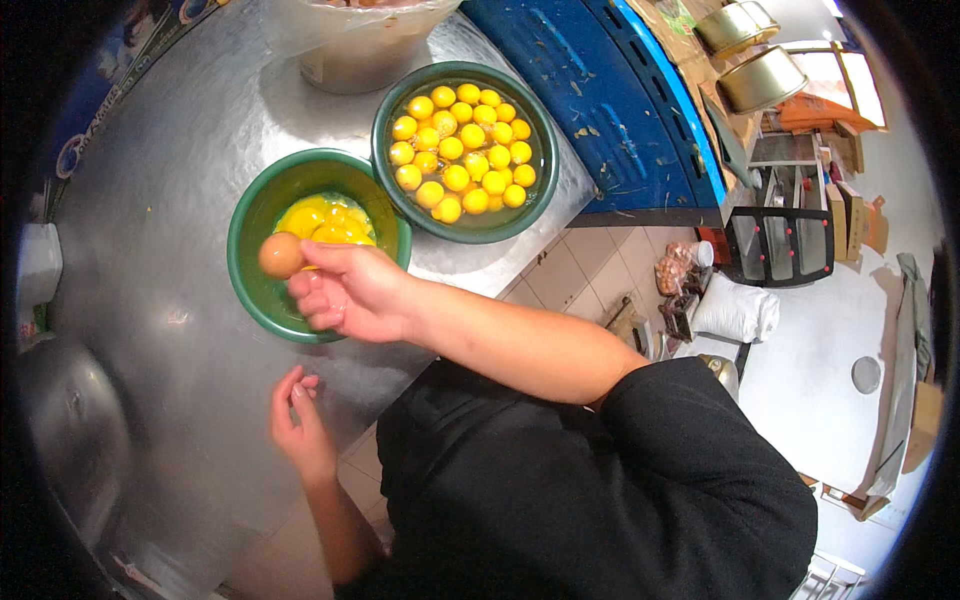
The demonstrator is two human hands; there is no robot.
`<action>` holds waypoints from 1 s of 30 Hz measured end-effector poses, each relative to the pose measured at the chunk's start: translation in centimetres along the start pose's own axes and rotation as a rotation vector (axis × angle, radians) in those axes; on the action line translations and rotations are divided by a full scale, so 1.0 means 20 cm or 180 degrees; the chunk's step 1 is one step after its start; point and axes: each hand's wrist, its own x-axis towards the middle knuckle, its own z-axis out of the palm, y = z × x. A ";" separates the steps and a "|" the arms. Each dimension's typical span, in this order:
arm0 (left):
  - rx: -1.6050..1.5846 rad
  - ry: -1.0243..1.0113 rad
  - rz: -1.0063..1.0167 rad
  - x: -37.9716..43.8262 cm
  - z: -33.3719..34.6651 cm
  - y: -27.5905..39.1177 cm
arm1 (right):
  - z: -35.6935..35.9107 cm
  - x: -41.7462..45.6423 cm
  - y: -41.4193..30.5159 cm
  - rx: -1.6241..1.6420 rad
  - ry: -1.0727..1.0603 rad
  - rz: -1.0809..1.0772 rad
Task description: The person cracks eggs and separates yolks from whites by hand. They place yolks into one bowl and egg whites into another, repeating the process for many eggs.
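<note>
My right hand (349,292) reaches over a green plastic bowl (244,281) and holds a brown egg (280,255) at the thumb and fingertips. Its shell looks whole from here. Below the hand, raw eggs (330,214) with yellow yolks lie in the bowl, partly hidden by my fingers. My left hand (304,431) hovers near the bowl, fingers loosely curled, with nothing seen in it. Touching the green bowl is a wider dark green basin (551,161), where several whole egg yolks (472,135) sit in clear liquid.
Both vessels stand on a stainless steel table (172,300). Behind them is a whitish bucket (360,56) with a plastic liner. A blue metal cabinet (585,97) borders the table's right side, with round metal pans (761,79) above. A shiny metal vessel (71,427) lies far left.
</note>
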 end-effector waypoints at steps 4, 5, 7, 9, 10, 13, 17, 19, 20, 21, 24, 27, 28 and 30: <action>0.0060 -0.0099 0.0006 0.00 0.01 0.01 | -0.01 0.00 -0.01 -0.1614 0.0066 -0.0339; 0.0082 -0.0137 0.0050 0.01 0.01 0.02 | -0.01 -0.01 -0.02 -0.1711 -0.0086 -0.0328; 0.0051 -0.0191 0.0049 0.02 0.03 0.03 | -0.01 -0.03 -0.04 -0.3129 0.0030 -0.1022; 0.0026 -0.0212 0.0040 0.03 0.03 0.03 | 0.02 -0.10 -0.09 -0.5314 0.0000 -0.2362; 0.0003 -0.0178 0.0036 0.03 0.02 0.02 | 0.03 -0.17 -0.13 -0.5711 -0.0137 -0.2712; -0.0038 -0.0181 -0.0007 0.03 0.03 0.03 | 0.06 -0.42 -0.31 -0.6776 -0.0031 -0.2973; 0.0071 -0.0183 -0.0089 0.03 0.02 0.02 | 0.04 -0.73 -0.60 -0.8046 0.0683 -0.2027; 0.0113 -0.0235 -0.0047 0.04 0.04 0.03 | -0.01 -0.81 -0.69 -0.8503 0.0859 -0.1724; 0.0131 -0.0265 -0.0026 0.05 0.05 0.03 | -0.04 -0.83 -0.72 -0.8628 0.0897 -0.1542; 0.0132 -0.0299 0.0003 0.05 0.06 0.03 | -0.06 -0.83 -0.73 -0.8762 0.0969 -0.1361; 0.0156 -0.0382 0.0087 0.06 0.08 0.03 | -0.11 -0.82 -0.75 -0.8993 0.1147 -0.0965; 0.0181 -0.0414 0.0124 0.06 0.09 0.04 | -0.12 -0.77 -0.76 -0.8998 0.1248 -0.0774; 0.0196 -0.0413 0.0139 0.06 0.09 0.04 | -0.13 -0.76 -0.76 -0.9031 0.1281 -0.0684; 0.0204 -0.0411 0.0152 0.06 0.09 0.04 | -0.13 -0.74 -0.76 -0.9079 0.1353 -0.0538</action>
